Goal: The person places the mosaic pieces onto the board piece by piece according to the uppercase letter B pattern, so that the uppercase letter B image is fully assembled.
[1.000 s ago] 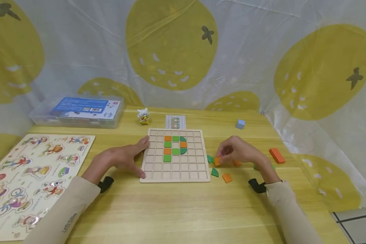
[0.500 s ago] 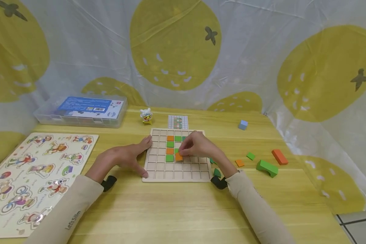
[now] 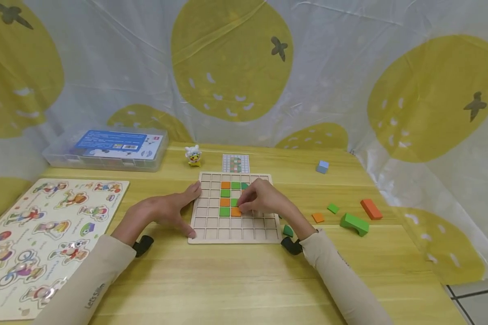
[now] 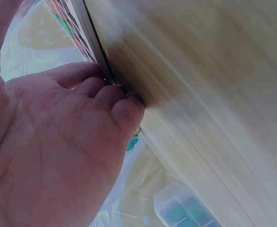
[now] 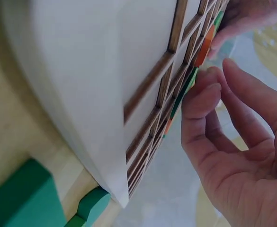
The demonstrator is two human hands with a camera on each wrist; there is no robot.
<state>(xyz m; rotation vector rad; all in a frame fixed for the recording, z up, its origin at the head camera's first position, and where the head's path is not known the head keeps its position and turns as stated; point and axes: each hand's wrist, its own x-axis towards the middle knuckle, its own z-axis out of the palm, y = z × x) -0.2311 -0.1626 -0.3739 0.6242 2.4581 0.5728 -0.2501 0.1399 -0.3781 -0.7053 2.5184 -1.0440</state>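
Note:
A light wooden grid board (image 3: 211, 233) lies on the table, with orange and green tiles set in its cells. My left hand (image 3: 168, 211) rests along the board's left edge, thumb and fingers spread apart. In the left wrist view its other fingers bend in against the board's side (image 4: 99, 52). Over the board, my right hand (image 3: 264, 198) has its thumb and fingertips at an orange square tile (image 3: 235, 212), right of a green square tile (image 3: 224, 211). The right wrist view shows this orange tile (image 5: 204, 47) by the fingertips. The right hand covers some cells.
Right of the board lie a quarter-round green tile (image 3: 288, 230), an orange tile (image 3: 318, 218), a small green tile (image 3: 332, 208), a green arch block (image 3: 354, 224) and a red-orange block (image 3: 371, 209). A pattern card (image 3: 236, 163), figurine (image 3: 193, 155), plastic case (image 3: 105, 149) and picture puzzle (image 3: 57, 243) stand around.
My right hand has picked up an orange tile from the table at the right and moved left over the board; the tile now sits at a lower-row cell. The left hand stays put.

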